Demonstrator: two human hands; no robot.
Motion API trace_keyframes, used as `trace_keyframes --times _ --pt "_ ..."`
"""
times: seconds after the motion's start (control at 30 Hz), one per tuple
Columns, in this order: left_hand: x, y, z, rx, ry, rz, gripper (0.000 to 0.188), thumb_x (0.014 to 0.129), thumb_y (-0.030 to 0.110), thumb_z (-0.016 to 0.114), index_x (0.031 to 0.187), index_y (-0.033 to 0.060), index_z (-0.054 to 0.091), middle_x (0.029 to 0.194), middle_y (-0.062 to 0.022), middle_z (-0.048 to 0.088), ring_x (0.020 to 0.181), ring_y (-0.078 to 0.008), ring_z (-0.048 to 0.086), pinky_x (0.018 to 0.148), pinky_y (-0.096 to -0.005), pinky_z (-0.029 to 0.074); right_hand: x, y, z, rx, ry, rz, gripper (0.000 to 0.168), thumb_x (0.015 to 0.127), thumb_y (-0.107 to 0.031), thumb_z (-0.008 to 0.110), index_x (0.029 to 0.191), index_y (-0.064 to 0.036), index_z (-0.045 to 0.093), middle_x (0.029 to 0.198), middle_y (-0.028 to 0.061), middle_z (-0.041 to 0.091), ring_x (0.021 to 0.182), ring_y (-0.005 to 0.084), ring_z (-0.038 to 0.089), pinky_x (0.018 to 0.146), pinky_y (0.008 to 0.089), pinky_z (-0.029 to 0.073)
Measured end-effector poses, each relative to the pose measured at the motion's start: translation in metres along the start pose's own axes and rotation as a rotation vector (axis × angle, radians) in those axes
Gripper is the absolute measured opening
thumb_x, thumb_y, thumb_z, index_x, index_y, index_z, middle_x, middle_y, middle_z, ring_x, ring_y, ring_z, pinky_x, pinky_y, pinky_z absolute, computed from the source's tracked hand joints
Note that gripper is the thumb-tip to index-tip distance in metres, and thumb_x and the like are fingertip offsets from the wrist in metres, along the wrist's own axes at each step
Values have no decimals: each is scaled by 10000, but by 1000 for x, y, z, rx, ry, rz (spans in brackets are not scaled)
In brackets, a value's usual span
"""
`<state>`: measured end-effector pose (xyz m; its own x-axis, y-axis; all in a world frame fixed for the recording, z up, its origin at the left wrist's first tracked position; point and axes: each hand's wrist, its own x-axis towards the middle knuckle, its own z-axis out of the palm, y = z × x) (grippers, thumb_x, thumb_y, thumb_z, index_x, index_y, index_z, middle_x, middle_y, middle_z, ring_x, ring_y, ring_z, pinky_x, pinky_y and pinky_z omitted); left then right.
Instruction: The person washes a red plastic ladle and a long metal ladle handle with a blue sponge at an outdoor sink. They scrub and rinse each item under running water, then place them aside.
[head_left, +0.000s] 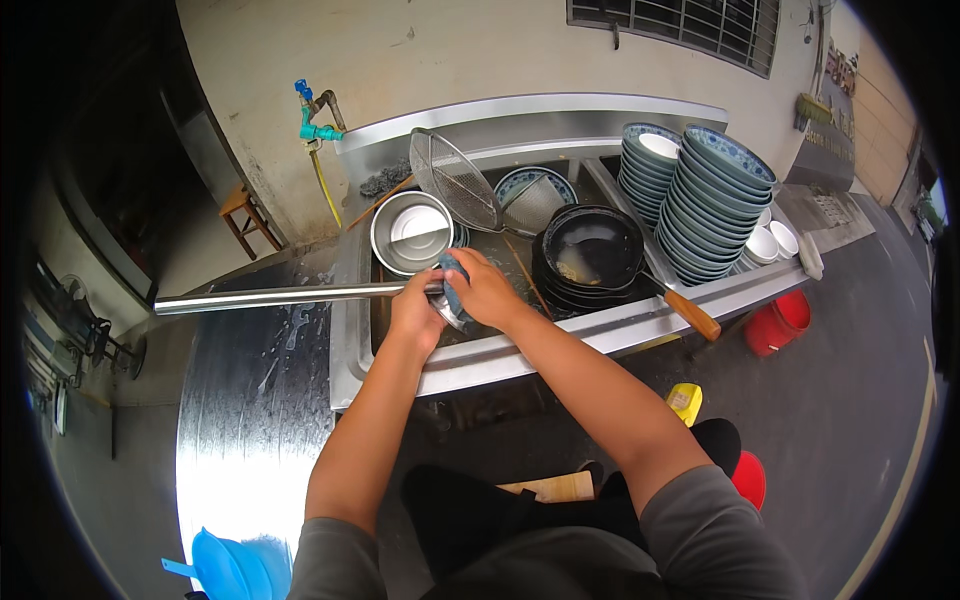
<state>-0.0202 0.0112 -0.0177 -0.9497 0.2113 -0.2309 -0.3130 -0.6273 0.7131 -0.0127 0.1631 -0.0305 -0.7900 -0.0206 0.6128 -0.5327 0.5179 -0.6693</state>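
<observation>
My left hand (416, 319) grips a long-handled metal utensil, likely a ladle, close to its head. Its shiny tubular handle (277, 298) reaches out to the left past the sink's rim. Pressed on the utensil's head (448, 309) is a blue-grey cloth or scouring pad (453, 279), held in my right hand (486, 289). My fingers hide much of the head. Both hands are over the left basin of a stainless steel sink (465, 369). Just beyond them stands a steel pot (412, 232), with a wire-mesh strainer (457, 180) leaning behind it.
Black pans (592, 247) are stacked at the basin's right, with a wooden handle (691, 315) overhanging the front rim. Tall stacks of patterned bowls (712, 202) fill the right basin. A wet metal table (255, 375) adjoins on the left. A red bucket (780, 322) stands on the floor.
</observation>
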Motion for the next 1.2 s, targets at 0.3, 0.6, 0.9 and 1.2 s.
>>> trace_keyframes --times 0.3,0.6,0.9,1.2 --pt "-8 11 2 9 -2 47 270 913 140 642 1121 -33 647 1116 -134 652 1050 -279 651 954 -454 534 22 50 -9 248 -379 1017 449 940 -209 565 1279 84 597 1181 196 664 960 290 656 741 496 500" --pt "-6 6 0 76 13 -5 318 898 116 655 1190 11 583 1119 -92 638 1124 -262 609 985 -474 487 11 34 -8 -91 68 537 316 890 -103 584 1179 6 652 1158 234 681 1072 420 651 903 467 519" --pt "-15 1 2 335 -45 64 307 813 117 675 1105 28 644 933 -23 588 893 -163 598 773 -386 522 7 -12 -26 13 -88 -31 144 882 -154 666 987 -60 695 1017 138 682 931 356 661 799 427 522" --pt "-18 20 1 363 -176 166 524 781 58 597 1294 -47 617 1030 -112 686 850 -218 674 693 -358 600 32 35 -18 389 -85 742 356 1022 -249 472 1209 8 634 1075 163 688 952 292 670 808 420 524"
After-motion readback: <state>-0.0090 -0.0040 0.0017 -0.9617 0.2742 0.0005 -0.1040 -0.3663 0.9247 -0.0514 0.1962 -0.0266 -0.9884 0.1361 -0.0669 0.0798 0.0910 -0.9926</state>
